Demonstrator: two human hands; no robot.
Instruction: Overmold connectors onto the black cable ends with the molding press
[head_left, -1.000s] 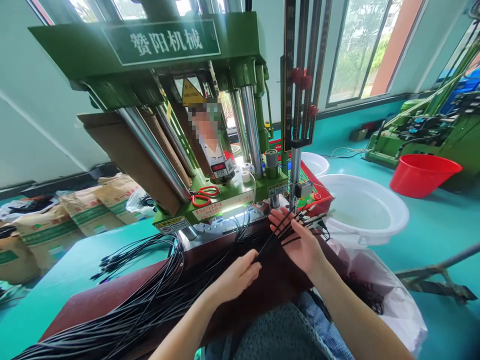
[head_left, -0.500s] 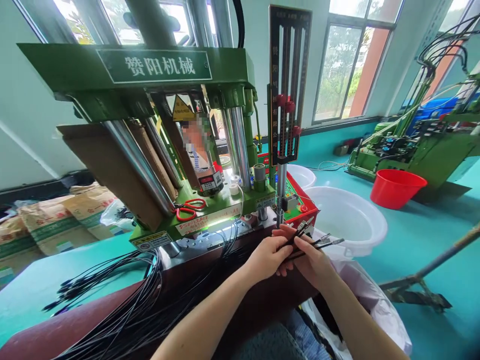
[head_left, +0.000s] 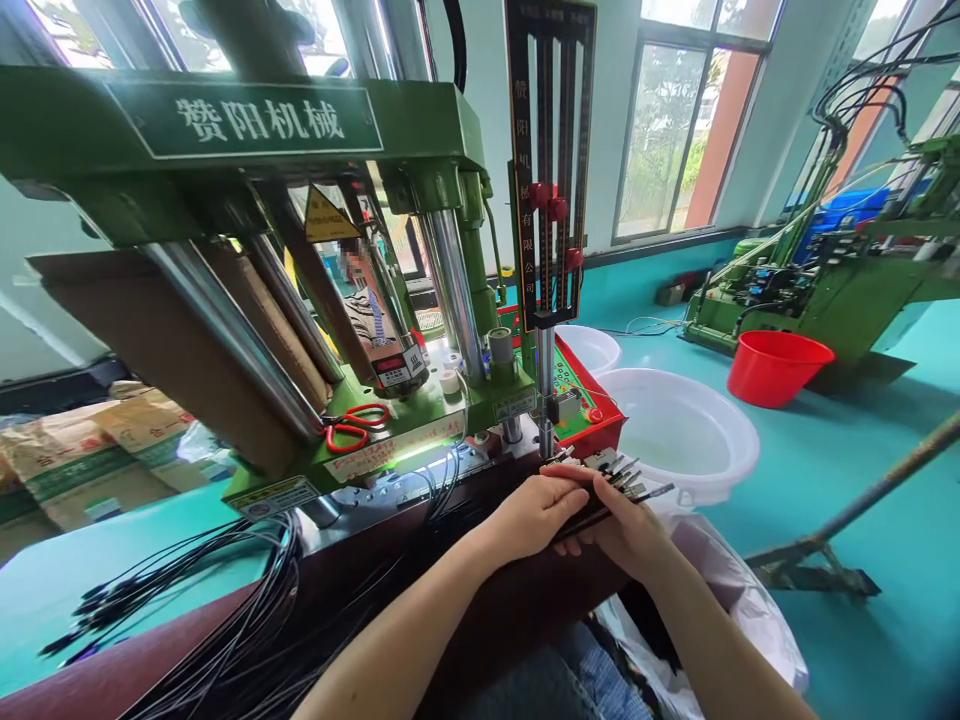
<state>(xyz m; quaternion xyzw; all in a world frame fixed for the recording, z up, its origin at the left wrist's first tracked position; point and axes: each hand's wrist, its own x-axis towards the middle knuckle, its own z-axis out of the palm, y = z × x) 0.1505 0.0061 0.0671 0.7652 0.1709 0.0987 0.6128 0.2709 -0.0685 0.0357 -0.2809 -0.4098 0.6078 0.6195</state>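
Both my hands meet at the front right edge of a dark red bench point(head_left: 150, 660), below a green press machine point(head_left: 247, 170). My left hand point(head_left: 529, 515) is closed around a small bundle of black cables with metal plug tips point(head_left: 622, 480). My right hand point(head_left: 634, 530) grips the same bundle from the other side, its fingers curled over the cables. The metal tips fan out to the right, past my fingers. A large mass of black cables point(head_left: 225, 620) trails across the bench to the left.
Red-handled scissors point(head_left: 349, 425) lie on the machine base. A white tub point(head_left: 679, 430) and a red bucket point(head_left: 776, 365) stand on the teal floor at right, with a white plastic bag point(head_left: 739, 610) below my right arm. Brown sacks point(head_left: 82, 455) are stacked at left. A person is partly visible behind the machine.
My left hand has slid up along the cables to join my right hand. The spread cables are now gathered into one tight bundle, and my view has shifted right and up.
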